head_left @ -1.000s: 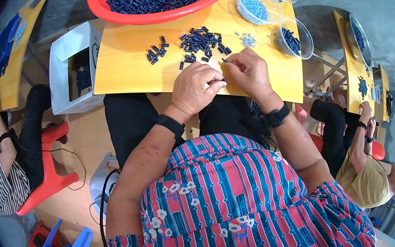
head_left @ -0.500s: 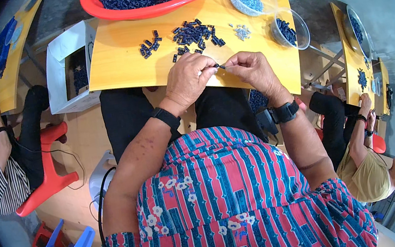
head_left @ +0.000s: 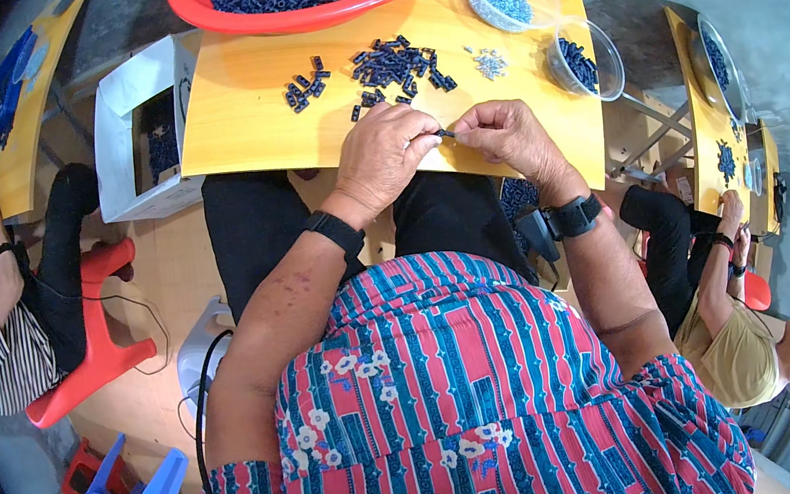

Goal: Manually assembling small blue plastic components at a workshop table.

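Above the near edge of the yellow table (head_left: pixel 260 145), my left hand (head_left: pixel 386 154) pinches a small dark plastic part (head_left: pixel 445 133) between thumb and forefinger. My right hand (head_left: pixel 507 138) is closed at the part's other end, its fingertips pressed together there; whether a second tiny piece is in them is hidden. Just beyond my hands lies a loose pile of dark blue plastic parts (head_left: pixel 392 63), with a smaller group of them (head_left: pixel 304 90) to its left. To the right is a little heap of small clear pieces (head_left: pixel 490 63).
A red basin (head_left: pixel 312 18) full of dark parts stands at the far side. Clear tubs sit at the right: one of light blue pieces (head_left: pixel 500 2), one of dark parts (head_left: pixel 580 65). A white carton (head_left: pixel 123 144) stands left. Other people work at tables on both sides.
My fingers have shifted slightly around the small dark part, and the right fingertips sit a little closer to the left. The whole view has moved slightly.
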`<state>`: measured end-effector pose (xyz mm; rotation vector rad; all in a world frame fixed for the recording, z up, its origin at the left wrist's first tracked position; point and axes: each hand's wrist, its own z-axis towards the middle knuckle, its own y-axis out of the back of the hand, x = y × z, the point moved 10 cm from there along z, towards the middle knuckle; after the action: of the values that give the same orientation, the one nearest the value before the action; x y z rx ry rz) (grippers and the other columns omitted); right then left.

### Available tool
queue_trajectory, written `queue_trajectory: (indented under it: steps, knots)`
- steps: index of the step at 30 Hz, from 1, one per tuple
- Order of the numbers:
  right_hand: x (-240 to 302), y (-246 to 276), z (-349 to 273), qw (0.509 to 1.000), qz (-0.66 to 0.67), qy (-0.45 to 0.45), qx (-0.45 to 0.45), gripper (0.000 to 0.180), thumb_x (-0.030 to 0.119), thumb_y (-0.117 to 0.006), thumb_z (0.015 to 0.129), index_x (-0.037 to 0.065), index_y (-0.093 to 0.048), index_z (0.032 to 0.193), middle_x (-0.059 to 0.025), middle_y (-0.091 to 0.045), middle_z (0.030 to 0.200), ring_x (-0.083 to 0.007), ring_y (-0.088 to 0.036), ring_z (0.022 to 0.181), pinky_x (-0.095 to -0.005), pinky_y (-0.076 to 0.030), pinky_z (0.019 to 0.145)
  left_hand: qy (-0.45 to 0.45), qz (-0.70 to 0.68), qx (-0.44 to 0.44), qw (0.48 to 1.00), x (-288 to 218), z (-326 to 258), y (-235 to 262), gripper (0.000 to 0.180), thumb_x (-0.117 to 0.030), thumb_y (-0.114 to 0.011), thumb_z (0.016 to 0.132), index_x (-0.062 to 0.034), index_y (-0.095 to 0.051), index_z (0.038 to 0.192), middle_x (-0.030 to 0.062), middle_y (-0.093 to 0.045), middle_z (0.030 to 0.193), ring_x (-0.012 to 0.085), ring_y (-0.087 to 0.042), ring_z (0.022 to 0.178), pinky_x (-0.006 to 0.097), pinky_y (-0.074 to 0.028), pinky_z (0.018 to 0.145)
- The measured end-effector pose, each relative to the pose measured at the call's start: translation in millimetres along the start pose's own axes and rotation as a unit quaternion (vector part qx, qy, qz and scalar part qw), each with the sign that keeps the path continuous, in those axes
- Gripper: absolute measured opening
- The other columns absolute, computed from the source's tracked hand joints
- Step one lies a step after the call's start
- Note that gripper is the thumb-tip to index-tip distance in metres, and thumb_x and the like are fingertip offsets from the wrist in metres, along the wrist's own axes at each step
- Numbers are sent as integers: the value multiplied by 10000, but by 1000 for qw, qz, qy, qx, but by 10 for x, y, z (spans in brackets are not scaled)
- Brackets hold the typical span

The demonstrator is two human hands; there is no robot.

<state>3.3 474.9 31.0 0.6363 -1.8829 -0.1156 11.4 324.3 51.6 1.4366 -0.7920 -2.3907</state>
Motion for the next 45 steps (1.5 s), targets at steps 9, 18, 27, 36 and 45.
queue_trajectory:
  steps: [9, 18, 27, 36, 45]
  knots:
    - [64, -13, 70, 996, -70, 36, 30, 159, 187, -715, 855, 40, -717, 914, 65, -576, 660, -23, -462, 560, -200, -371, 514, -24, 13, 17, 999, -39, -4, -27, 105, -206, -657, 825, -108, -654, 864, 48, -625, 829, 269, -583, 838, 394, -478, 761]
    - [-4, -43, 173, 989, -75, -40, 117, 150, 164, -687, 819, 32, -726, 878, -53, -711, 801, -110, -629, 774, -275, -510, 764, -50, 19, 17, 998, -96, 0, -22, 97, -196, -662, 814, -109, -666, 858, 43, -630, 834, 267, -578, 824, 386, -470, 751]
    - [96, -111, 241, 976, -149, -10, 157, 176, 195, -690, 806, 39, -726, 881, -37, -711, 812, -107, -625, 783, -291, -510, 775, -41, 16, 27, 999, -90, 1, -34, 109, -195, -683, 793, -102, -663, 845, 42, -636, 839, 266, -584, 837, 393, -471, 768]
    - [79, -72, 163, 994, -75, 22, 72, 141, 133, -682, 820, 35, -731, 908, -37, -710, 802, -104, -621, 690, -273, -523, 701, -25, 18, 9, 999, -35, -4, -28, 111, -188, -702, 780, -99, -659, 829, 36, -639, 824, 263, -593, 835, 386, -484, 754]
    - [137, -3, -85, 963, -134, 175, -154, 129, 101, -665, 827, 14, -719, 905, -159, -698, 851, -278, -687, 784, -342, -539, 748, 9, 19, 11, 1000, 1, 6, -31, 124, -215, -688, 800, -96, -682, 835, 61, -655, 840, 280, -597, 864, 397, -481, 791]
